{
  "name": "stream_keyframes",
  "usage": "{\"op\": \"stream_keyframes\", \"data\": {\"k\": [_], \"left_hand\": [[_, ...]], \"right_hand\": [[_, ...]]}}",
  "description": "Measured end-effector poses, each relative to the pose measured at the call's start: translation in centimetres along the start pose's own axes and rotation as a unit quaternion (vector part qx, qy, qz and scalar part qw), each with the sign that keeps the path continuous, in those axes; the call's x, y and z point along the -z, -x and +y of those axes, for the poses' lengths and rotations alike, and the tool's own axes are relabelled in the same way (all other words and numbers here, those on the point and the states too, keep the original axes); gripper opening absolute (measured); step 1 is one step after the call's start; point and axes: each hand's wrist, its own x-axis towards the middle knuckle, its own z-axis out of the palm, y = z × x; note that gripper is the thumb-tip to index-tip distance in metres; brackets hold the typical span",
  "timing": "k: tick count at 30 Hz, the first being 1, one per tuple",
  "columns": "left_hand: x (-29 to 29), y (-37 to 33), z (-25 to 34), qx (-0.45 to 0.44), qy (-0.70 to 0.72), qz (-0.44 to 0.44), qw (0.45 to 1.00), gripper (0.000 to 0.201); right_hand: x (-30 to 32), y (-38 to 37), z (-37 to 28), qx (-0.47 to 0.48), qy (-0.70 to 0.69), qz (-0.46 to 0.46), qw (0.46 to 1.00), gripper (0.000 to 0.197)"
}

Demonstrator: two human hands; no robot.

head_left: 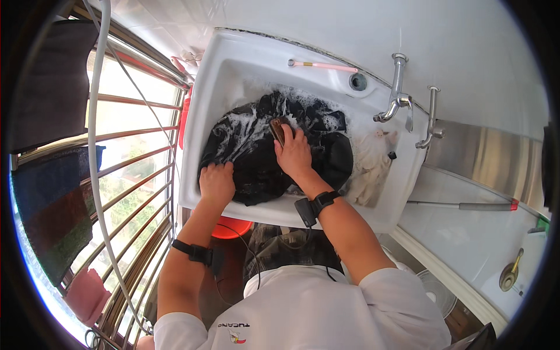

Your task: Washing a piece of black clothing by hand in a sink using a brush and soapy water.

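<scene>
A soaked black garment (251, 178) with white suds on it lies bunched in a white sink (201, 102). My right hand (295, 154) is closed around a brown scrub brush (280, 129) and rests it on the cloth near the middle. At the garment's near left edge, my left hand (216, 184) has its fingers curled down onto the black fabric, gripping it. The brush's bristles are hidden beneath its back. To the right of the black garment, a pale wet cloth (367, 166) lies in the sink.
A pink-handled stick (324, 65) lies along the sink's back ledge, beside a round hole (357, 81). Two metal taps (398, 96) project from the wall at right. A red basin (231, 227) is under the sink's front edge. Window bars (137, 133) and hanging cloths stand at left.
</scene>
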Motion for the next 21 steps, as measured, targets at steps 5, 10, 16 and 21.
{"op": "stream_keyframes", "data": {"k": [5,10,16,21], "left_hand": [[1.0,-3.0,4.0,-0.122,-0.024,0.141,0.982,0.013],[-1.0,-2.0,5.2,-0.209,0.081,0.033,0.974,0.021],[0.7,-1.9,0.8,-0.082,-0.019,0.017,0.996,0.019],[0.4,-1.1,1.3,-0.096,-0.126,0.099,0.982,0.020]], "right_hand": [[1.6,2.1,2.9,-0.058,-0.047,0.050,0.996,0.054],[2.3,8.2,4.2,0.097,0.033,-0.137,0.985,0.058],[8.0,10.3,17.1,-0.004,0.289,-0.087,0.953,0.057],[12.4,11.3,21.2,-0.080,0.251,-0.045,0.964,0.054]]}}
